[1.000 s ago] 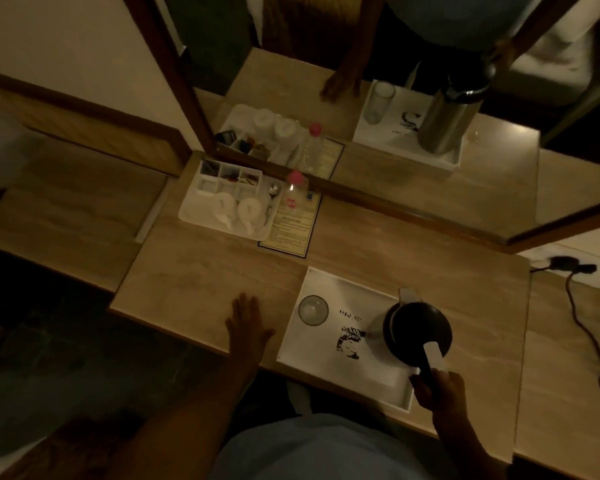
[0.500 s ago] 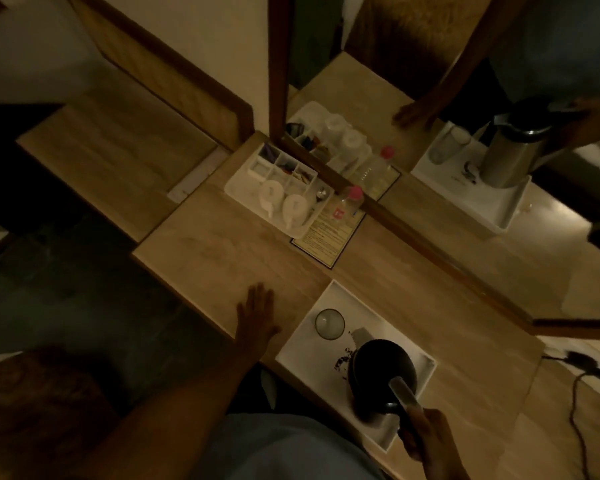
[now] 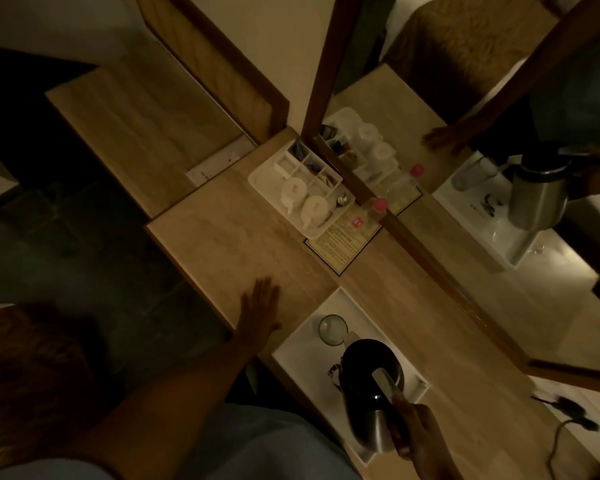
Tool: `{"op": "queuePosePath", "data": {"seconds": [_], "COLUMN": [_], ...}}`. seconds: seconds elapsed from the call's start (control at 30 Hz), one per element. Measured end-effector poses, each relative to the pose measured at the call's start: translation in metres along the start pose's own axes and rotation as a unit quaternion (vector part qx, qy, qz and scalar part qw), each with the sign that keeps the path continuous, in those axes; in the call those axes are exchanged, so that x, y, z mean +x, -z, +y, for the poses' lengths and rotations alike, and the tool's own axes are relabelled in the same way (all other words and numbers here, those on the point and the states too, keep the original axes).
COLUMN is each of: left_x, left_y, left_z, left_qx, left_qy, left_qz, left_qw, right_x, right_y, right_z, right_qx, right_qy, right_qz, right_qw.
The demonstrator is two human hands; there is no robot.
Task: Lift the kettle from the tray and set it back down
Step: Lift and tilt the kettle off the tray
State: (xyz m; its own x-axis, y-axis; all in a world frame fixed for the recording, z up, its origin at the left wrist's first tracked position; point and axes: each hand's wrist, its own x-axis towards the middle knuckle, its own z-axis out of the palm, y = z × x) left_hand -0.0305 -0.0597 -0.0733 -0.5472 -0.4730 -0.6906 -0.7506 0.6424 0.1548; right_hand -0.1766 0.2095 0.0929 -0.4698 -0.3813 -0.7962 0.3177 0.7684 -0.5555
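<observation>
A steel kettle (image 3: 364,382) with a black lid hangs tilted above the white tray (image 3: 305,344) at the desk's near edge. My right hand (image 3: 418,434) is closed around its handle at the lower right. The mirror shows the kettle's base clear of the tray. My left hand (image 3: 260,308) lies flat on the desk top, fingers spread, left of the tray. An upright glass (image 3: 332,329) stands in the tray's far corner, just beyond the kettle's spout.
A white organiser tray (image 3: 274,174) with cups and sachets sits against the mirror (image 3: 465,168). A pink-capped bottle (image 3: 373,211) stands on a printed card (image 3: 340,244). A black cable (image 3: 565,424) lies at the right. A lower shelf (image 3: 136,126) is at the left.
The kettle has risen off the tray and tilted, held by my right hand. The camera has swung, so the desk now runs diagonally. My left hand has stayed flat on the desk.
</observation>
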Motion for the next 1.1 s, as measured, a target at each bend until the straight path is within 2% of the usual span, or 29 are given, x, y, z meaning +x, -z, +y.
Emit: {"op": "queuePosePath", "data": {"seconds": [0.47, 1.1], "left_x": [-0.001, 0.001], "left_y": [-0.001, -0.003], "left_z": [-0.008, -0.008], "left_qx": [-0.022, -0.016], "left_qy": [-0.008, -0.003], "left_qz": [0.003, 0.008], "left_qw": [1.0, 1.0], "right_x": [0.017, 0.026], "right_y": [0.002, 0.009], "right_z": [-0.01, -0.018], "right_qx": [-0.012, -0.073], "right_qy": [-0.068, -0.099], "right_qz": [-0.027, -0.018], "right_qw": [0.997, 0.992]}}
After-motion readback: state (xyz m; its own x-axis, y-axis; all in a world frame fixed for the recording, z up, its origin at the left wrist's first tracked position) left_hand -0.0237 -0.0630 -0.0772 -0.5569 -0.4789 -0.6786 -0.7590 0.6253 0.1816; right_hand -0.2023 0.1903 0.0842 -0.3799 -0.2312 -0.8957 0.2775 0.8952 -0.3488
